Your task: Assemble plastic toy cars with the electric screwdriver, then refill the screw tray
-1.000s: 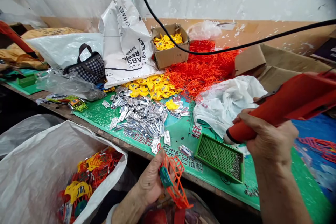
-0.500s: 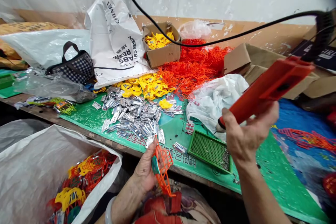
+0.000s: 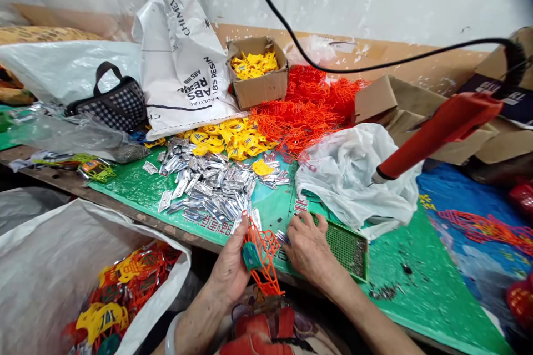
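Note:
My left hand (image 3: 231,272) is closed on an orange plastic lattice piece (image 3: 262,258) with a small teal part in it, held at the table's front edge. My right hand (image 3: 310,249) lies palm down on the green mat, fingers reaching to a few silver strips (image 3: 283,237) beside the green mesh tray (image 3: 347,247); whether it grips one I cannot make out. The orange power tool (image 3: 437,133) hangs free on its black cable (image 3: 333,69) above the white bag, with no hand on it.
A heap of silver strips (image 3: 212,186), yellow pieces (image 3: 229,141) and orange lattice parts (image 3: 310,108) cover the green mat (image 3: 400,294). A cardboard box of yellow parts (image 3: 258,72) stands behind. A white sack (image 3: 62,266) with finished pieces sits low left. Crumpled white plastic (image 3: 358,177) lies right of centre.
My right hand let go of the orange power tool, which now hangs on its cable, and came down to the silver strips by the green tray. My left hand kept the lattice piece.

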`<state>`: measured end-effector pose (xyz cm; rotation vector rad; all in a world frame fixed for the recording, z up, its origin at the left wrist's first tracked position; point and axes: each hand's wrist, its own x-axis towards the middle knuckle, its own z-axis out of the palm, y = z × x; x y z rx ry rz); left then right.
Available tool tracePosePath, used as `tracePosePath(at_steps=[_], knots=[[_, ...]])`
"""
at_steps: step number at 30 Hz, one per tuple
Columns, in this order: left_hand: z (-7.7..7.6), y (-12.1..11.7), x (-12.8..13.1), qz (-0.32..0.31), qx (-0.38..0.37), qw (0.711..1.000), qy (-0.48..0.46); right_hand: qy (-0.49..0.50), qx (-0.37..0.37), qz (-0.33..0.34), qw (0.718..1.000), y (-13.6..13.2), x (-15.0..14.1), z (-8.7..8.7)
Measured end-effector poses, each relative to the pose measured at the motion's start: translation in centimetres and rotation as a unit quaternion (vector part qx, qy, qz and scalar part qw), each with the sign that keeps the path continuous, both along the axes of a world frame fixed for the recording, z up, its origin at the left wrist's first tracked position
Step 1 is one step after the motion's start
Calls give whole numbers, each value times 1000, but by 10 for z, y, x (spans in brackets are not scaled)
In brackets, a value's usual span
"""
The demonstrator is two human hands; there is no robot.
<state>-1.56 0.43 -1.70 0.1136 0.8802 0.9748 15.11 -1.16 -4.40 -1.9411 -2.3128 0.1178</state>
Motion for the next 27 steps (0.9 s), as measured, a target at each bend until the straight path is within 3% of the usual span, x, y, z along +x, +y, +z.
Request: tracePosePath(at_steps=[6, 8, 10, 12, 14, 16, 17, 18, 21, 25, 27], knots=[[-2, 2, 2, 8, 30, 999, 4, 75, -33, 0, 997, 5, -3, -1], [-4, 3, 1, 12, 47, 999, 2, 148, -3, -18, 989, 4, 0, 1], [-6, 4, 0, 16, 64, 998, -3, 274, 33, -46, 960, 1, 6, 7], [-7, 5, -1, 20, 79, 997, -4, 456, 25, -80, 886, -5, 12, 19], [-6, 6, 1, 28, 95, 995, -1, 632, -57, -109, 765, -11, 13, 31], [-6, 6, 4, 42, 115, 992, 9, 731, -143, -129, 654, -16, 7, 41], [-7, 6, 6, 51, 126, 991, 19, 750, -168, -136, 625, -17, 2, 44], [-7, 6, 8, 60, 137, 988, 30, 755, -180, -145, 614, -17, -3, 47], [-12, 4, 14, 63, 179, 979, 69, 742, -189, -154, 625, -15, -14, 50], [-21, 1, 14, -8, 263, 957, 125, 738, -174, -145, 636, -12, -15, 50], [-25, -1, 9, -23, 307, 929, 207, 732, -152, -130, 651, -13, -12, 47]])
